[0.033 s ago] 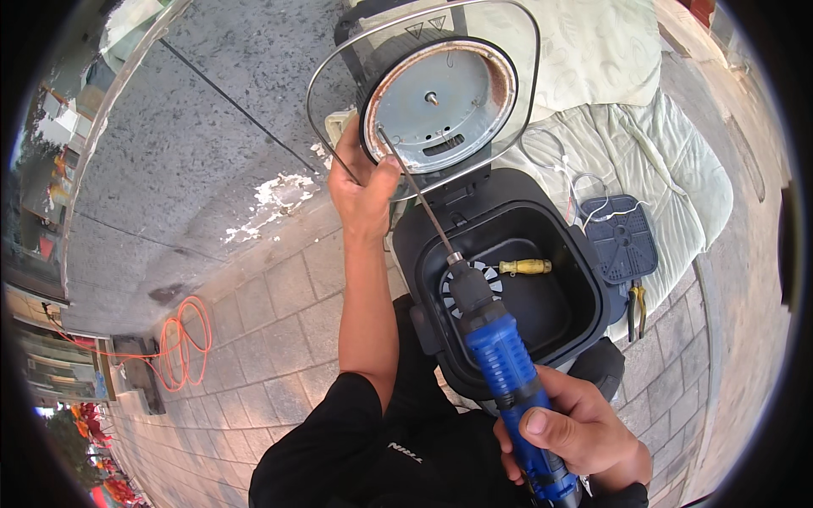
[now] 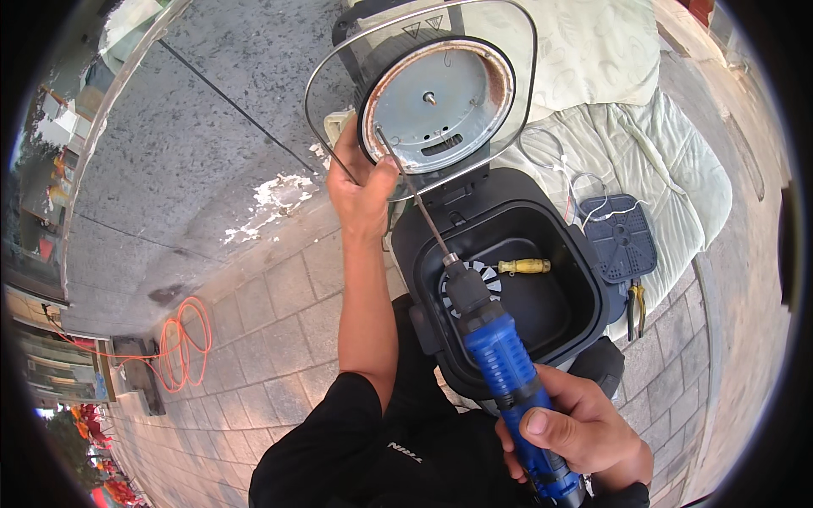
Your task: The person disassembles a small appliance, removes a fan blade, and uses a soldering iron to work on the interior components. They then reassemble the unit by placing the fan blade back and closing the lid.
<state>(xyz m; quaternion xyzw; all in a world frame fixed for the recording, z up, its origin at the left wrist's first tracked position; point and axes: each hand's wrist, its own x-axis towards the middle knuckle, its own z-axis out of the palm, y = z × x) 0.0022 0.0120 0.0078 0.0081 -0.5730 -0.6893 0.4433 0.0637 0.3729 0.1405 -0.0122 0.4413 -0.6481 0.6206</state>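
My left hand (image 2: 364, 182) grips the lower left rim of an appliance's raised lid (image 2: 398, 93), thumb in front. A round metal housing with a rusty rim and a central shaft is set in that lid. In my right hand (image 2: 584, 423) is a blue cordless screwdriver (image 2: 504, 351). Its long thin bit (image 2: 423, 212) slants up, with the tip at the housing's lower left inside. Below the lid, the black pot (image 2: 593, 317) of the appliance holds a silvery fan wheel (image 2: 494, 286), partly hidden by the tool, and a yellow-handled screwdriver (image 2: 525, 266). A thin metal ring (image 2: 535, 51) loops around the lid.
Right of the pot, a dark perforated plate (image 2: 622, 241) and white wires lie on a pale quilted pad (image 2: 686, 169). Yellow-and-black pliers (image 2: 635, 309) rest beside the plate. A grey stone slab (image 2: 212, 127) stands at left. Orange cord (image 2: 186, 347) coils on the paving.
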